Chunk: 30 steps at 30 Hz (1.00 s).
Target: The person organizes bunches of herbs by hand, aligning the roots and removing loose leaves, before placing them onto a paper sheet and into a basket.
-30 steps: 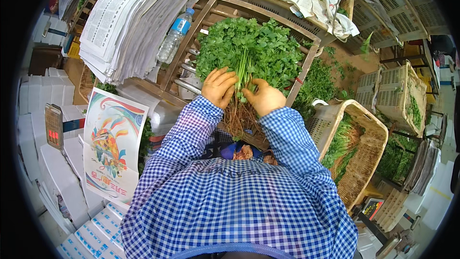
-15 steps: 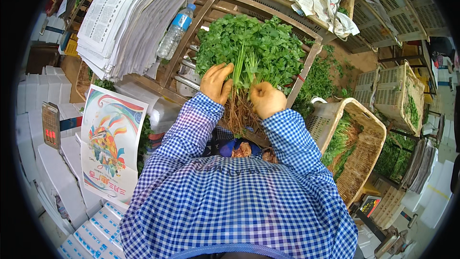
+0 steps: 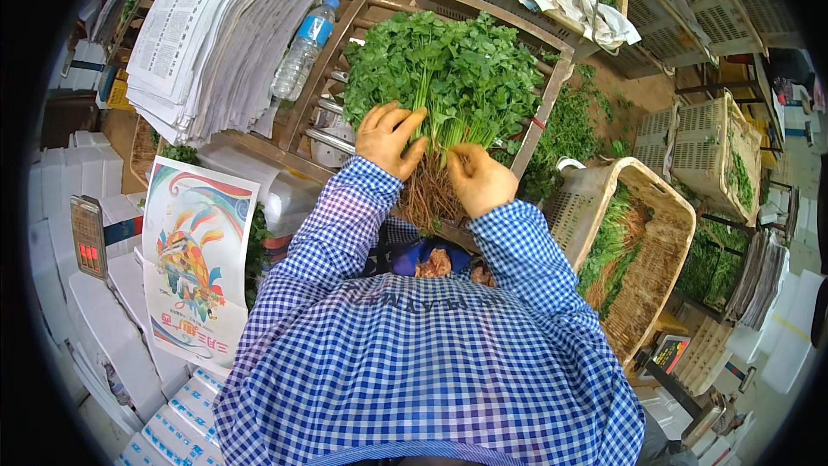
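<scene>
A large bunch of coriander (image 3: pixel 457 60) lies on a brown metal-framed rack, its leaves pointing away from me and its brown roots (image 3: pixel 429 194) toward my body. On the left side of the stems rests my left hand (image 3: pixel 388 140), its fingers stretched out and the thumb apart from them. My right hand (image 3: pixel 481 181) is closed at the stem bases on the right, with thumb and forefinger pinching some coriander stems. Its other fingers are curled under and partly hidden.
A tall newspaper stack (image 3: pixel 216 43) and a water bottle (image 3: pixel 305 50) stand left of the rack (image 3: pixel 552 103). A printed sheet (image 3: pixel 197 263) hangs nearer on the left. To the right is a crate (image 3: pixel 660 293) with rooted greens; loose greens (image 3: pixel 565 134) lie on the floor beyond.
My left hand's fingers have spread farther apart over the stems. My right hand stays pinched at the stem bases. The rack and bunch sit slightly higher in the picture.
</scene>
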Each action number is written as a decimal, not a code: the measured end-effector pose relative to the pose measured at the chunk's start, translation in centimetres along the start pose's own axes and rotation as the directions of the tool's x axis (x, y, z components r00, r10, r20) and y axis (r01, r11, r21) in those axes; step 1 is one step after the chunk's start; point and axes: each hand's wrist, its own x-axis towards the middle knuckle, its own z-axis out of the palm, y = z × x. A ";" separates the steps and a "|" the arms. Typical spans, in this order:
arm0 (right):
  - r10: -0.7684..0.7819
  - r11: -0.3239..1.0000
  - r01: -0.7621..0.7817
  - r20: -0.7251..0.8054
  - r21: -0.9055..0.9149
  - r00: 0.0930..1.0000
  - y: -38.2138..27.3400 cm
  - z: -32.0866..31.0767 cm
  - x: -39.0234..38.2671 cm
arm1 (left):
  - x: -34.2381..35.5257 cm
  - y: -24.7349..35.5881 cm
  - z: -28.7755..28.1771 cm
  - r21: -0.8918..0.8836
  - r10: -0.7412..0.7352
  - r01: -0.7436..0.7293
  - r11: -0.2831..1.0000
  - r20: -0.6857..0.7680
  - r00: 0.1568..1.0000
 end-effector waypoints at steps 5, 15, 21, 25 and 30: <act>-0.061 0.907 0.151 0.233 -0.392 0.971 -0.2 3.1 2.1 | -0.2 0.1 0.2 0.019 -0.005 0.004 1.000 0.045 0.999; 0.461 0.670 -0.628 0.441 0.395 0.770 0.1 -0.6 2.7 | -0.4 0.5 0.1 0.105 -0.043 0.031 0.994 0.115 0.992; 0.408 0.779 -0.537 0.388 0.323 0.826 1.2 1.3 1.0 | -0.3 0.5 0.8 0.042 -0.108 0.105 0.994 0.086 0.990; 0.386 0.881 -0.462 0.406 0.105 0.829 0.4 0.9 1.1 | 0.0 2.6 1.3 0.019 -0.266 0.265 0.964 0.085 0.960; 0.465 0.653 -0.529 0.264 0.542 0.845 1.5 -1.5 2.5 | -0.4 2.3 1.7 -0.007 -0.247 0.247 0.969 0.028 0.969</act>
